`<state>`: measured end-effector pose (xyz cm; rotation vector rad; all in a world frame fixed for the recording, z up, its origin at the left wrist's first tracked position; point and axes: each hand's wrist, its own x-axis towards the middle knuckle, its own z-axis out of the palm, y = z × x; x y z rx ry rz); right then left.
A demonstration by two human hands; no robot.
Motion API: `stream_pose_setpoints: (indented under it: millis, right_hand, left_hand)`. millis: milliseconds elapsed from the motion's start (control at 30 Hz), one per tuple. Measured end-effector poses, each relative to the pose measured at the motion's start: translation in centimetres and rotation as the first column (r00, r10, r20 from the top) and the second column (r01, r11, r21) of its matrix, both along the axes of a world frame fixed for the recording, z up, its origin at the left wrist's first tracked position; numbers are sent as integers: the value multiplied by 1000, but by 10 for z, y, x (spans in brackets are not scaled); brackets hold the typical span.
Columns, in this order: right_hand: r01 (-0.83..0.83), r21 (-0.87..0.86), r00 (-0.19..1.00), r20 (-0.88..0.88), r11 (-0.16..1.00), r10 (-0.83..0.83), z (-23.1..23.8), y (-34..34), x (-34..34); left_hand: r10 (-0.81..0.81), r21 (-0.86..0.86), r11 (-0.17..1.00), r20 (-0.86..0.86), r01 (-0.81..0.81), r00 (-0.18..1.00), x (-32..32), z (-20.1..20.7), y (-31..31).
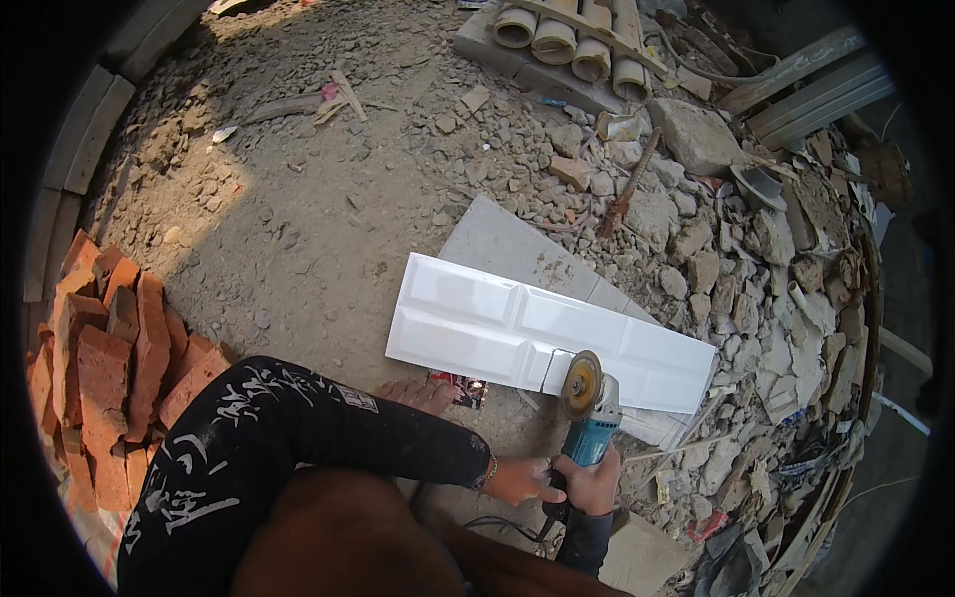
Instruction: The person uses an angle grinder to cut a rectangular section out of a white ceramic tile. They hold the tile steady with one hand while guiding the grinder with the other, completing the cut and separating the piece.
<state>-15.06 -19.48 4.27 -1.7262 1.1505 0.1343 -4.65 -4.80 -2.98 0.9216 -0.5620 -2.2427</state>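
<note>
A teal angle grinder (589, 443) with a round, yellowish-brown disc (582, 385) is in both my hands. My right hand (594, 485) wraps around its body. From the left, my left hand (520, 481) reaches its dark rear end, with the fingers closed against it and partly hidden. The disc stands over the near edge of a glossy white tile panel (468, 303) with raised rectangles; whether it touches cannot be told. Thin dark lines mark the panel just left of the disc. Beneath the panel lies a flat grey slab (507, 239).
Stacked red bricks (104, 378) stand at the left. Broken rubble (696, 239) covers the right side, with several pipes (592, 55) on a concrete block at the far end. A black power cord (497, 522) runs near my legs. My bare foot (423, 395) is close to the panel.
</note>
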Motion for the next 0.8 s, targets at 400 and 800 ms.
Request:
stream_pose_setpoints:
  millis: [400, 800]
  right_hand:
    - [-6, -37, 1000, -6, 999, 6, 0, 1, 0]
    - [14, -2, 1000, 12, 1000, -14, -1, 1, 0]
  left_hand:
    - [58, 78, 996, -79, -52, 995, 5, 11, 1]
    - [42, 70, 997, -53, -39, 998, 9, 14, 0]
